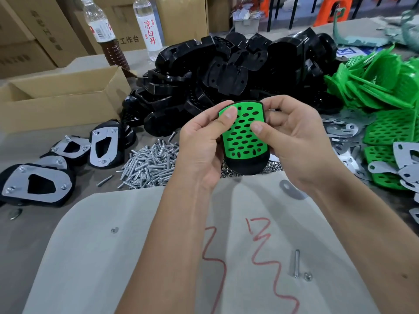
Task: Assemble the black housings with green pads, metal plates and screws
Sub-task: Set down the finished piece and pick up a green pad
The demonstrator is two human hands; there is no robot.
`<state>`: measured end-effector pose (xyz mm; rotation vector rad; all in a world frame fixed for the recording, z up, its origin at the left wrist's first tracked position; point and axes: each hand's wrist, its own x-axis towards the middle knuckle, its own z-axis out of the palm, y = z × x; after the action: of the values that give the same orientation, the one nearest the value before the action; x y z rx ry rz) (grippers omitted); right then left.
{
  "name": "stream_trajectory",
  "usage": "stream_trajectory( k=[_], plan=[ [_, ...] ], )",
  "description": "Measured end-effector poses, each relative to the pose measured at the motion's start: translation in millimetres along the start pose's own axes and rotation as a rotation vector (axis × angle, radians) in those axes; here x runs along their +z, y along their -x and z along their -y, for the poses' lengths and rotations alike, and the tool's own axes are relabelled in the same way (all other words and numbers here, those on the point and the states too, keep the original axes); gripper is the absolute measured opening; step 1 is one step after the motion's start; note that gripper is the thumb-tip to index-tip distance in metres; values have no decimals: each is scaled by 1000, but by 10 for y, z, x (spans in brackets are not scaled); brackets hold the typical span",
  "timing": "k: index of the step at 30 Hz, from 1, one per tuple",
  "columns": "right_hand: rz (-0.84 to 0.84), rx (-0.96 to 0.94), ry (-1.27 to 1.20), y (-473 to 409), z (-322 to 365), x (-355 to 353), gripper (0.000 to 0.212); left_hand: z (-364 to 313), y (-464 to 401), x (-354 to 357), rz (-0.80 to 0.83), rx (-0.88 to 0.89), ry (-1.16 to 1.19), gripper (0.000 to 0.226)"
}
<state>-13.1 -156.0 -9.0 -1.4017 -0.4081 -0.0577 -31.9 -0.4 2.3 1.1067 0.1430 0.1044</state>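
I hold a black housing up above the table with a perforated green pad lying in its face. My left hand grips its left edge, thumb pressing the pad's upper left. My right hand grips the right edge, thumb on the pad's middle. Behind lies a heap of black housings. Green pads are piled at the right, with metal plates beside them. A pile of screws sits left of my hands.
Several assembled housings with metal plates lie at the left. An open cardboard box stands behind them, with two bottles beyond. A loose screw and nut lie on the grey sheet near me.
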Motion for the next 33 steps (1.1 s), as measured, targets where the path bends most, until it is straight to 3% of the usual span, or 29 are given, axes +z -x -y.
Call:
stream_trajectory(
  k=[3,11,21,33],
  plan=[
    [-27,-44,16,-9,-19,4,21,7,10,21,12,-18,-18,37],
    [-164,-30,-39,-9,-60,46,23,67,-7,23,-29,34,-129,26],
    [-55,184,-112,-26,-17,-31,20,67,0,39,-88,-13,-160,9],
    [-88,28,-127,-27,-25,-12,30,52,27,67,-50,17,-165,20]
  ],
)
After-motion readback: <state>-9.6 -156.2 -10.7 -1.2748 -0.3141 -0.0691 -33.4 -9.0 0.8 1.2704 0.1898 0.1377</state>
